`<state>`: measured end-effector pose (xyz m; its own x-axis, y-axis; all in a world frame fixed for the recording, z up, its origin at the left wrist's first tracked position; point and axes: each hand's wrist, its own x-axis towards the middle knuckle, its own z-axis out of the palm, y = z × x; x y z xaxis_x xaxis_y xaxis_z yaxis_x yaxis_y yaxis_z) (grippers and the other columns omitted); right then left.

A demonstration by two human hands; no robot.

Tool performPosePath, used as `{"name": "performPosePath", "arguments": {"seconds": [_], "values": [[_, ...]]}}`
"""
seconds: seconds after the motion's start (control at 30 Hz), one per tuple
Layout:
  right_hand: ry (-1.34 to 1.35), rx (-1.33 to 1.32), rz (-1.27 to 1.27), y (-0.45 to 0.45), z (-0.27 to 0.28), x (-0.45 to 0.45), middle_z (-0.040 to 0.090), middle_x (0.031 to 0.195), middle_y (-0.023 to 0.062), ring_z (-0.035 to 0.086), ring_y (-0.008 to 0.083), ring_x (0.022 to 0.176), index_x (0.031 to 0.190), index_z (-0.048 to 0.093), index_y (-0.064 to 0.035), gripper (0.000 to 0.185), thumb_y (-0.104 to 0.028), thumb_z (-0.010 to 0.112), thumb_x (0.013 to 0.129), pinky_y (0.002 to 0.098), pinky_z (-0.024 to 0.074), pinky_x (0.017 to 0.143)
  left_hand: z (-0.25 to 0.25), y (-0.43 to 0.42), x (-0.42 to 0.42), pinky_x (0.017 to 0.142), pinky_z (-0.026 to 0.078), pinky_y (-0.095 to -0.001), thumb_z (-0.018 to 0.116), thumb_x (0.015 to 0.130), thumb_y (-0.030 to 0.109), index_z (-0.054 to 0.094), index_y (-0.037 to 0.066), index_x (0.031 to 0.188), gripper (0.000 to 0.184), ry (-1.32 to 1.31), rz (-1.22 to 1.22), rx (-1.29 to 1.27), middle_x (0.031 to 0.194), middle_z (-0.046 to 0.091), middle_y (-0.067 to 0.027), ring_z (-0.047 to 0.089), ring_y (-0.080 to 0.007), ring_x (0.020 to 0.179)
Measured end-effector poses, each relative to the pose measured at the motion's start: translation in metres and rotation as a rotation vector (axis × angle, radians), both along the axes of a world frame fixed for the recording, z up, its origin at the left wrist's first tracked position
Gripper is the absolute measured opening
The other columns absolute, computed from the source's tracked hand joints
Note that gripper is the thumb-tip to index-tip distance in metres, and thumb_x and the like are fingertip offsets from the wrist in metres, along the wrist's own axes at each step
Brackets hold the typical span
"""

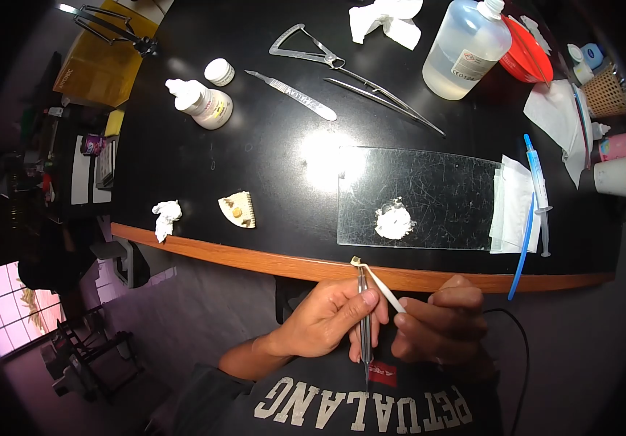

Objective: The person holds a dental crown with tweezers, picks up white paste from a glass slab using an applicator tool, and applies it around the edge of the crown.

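Metal tweezers (pixel 365 330) are gripped by my left hand (pixel 335 316), with a small yellowish piece (pixel 356 261) at their upper tip, over the table's wooden edge. My right hand (pixel 440 320) pinches a slim white tool (pixel 385 288), whose thin end touches or nearly touches that piece. Just beyond the hands, a scratched glass slab (pixel 444 200) carries a mound of white powder (pixel 394 220). Folded white paper (pixel 514 207) lies at the slab's right end. To the left sit a cream toothed model (pixel 237 211) and a crumpled white wad (pixel 167 219).
Further back on the black table (pixel 277 160) lie a scalpel (pixel 291 96), a caliper (pixel 306 51), long forceps (pixel 385 103), a dropper bottle (pixel 208 105) and a white cap (pixel 219 72). A large bottle (pixel 465 54), a red bowl (pixel 527 54) and a syringe (pixel 537 178) are at right.
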<state>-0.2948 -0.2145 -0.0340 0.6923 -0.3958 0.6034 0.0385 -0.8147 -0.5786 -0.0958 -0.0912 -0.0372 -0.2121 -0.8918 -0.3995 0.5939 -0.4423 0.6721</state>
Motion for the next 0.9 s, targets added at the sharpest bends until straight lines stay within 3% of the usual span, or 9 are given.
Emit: {"name": "performPosePath", "arguments": {"seconds": [0.2, 0.9], "values": [[-0.026, 0.012, 0.030, -0.002, -0.003, -0.005, 0.073, 0.104, -0.0054, 0.055, 0.0120, 0.091, 0.102, 0.079, -0.0145, 0.025, -0.036, 0.086, 0.090, 0.0264, 0.0433, 0.055, 0.018, -0.003, -0.005, 0.045, 0.048, -0.0207, 0.050, 0.116, 0.022, 0.067, -0.002, 0.101, 0.034, -0.300, 0.039, 0.052, 0.066, 0.067, -0.0058, 0.063, -0.0072, 0.049], [0.007, 0.002, 0.026, -0.001, -0.001, -0.004, 0.073, 0.104, -0.0046, 0.055, 0.0109, 0.092, 0.103, 0.078, -0.0142, 0.028, -0.039, 0.084, 0.091, 0.0250, 0.0436, 0.054, 0.019, -0.004, -0.007, 0.044, 0.049, -0.0202, 0.049, 0.116, 0.021, 0.070, -0.002, 0.105, 0.033, -0.306, 0.032, 0.089, 0.063, 0.066, -0.0056, 0.063, -0.0070, 0.047]]}}
